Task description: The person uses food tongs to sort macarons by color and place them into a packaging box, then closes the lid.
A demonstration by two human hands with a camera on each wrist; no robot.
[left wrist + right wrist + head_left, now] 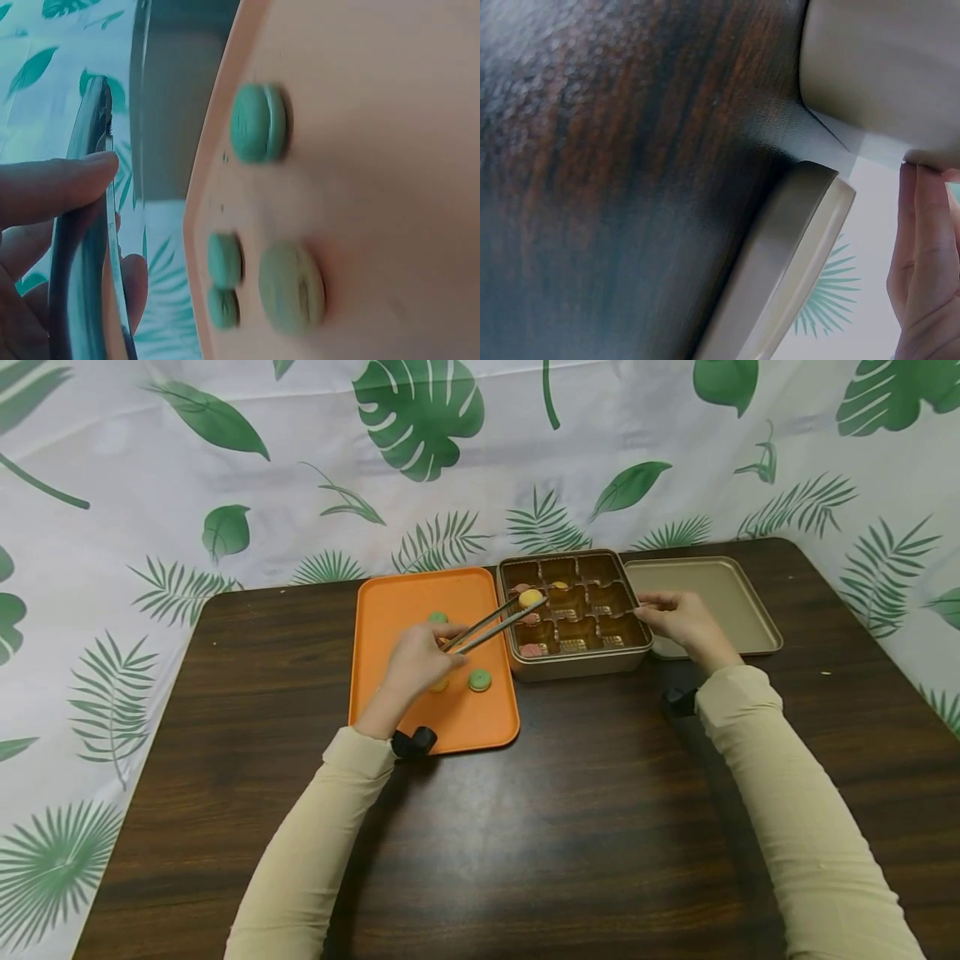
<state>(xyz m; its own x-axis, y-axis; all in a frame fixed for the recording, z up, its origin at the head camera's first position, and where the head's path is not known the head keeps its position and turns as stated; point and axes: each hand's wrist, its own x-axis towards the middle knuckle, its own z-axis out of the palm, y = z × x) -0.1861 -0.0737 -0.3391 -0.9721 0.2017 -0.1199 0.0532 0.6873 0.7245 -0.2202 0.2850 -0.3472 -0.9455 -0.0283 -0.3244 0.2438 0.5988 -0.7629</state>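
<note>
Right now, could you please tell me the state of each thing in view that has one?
Left hand: gripping tongs
Tongs: closed on yellow macaron
Yellow macaron: held over box
Box: open, partly filled
Lid: off, lying beside box
Orange tray: holding macarons
Right hand: touching box rim

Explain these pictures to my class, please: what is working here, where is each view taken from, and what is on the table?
There's no machine: a person works with a bare left hand and right hand. The wide view is from the head, the others from each wrist. On the table are an orange tray with green macarons, a divided box and a tan tray. The left hand holds tongs gripping a yellow macaron; the right touches the box.
</note>
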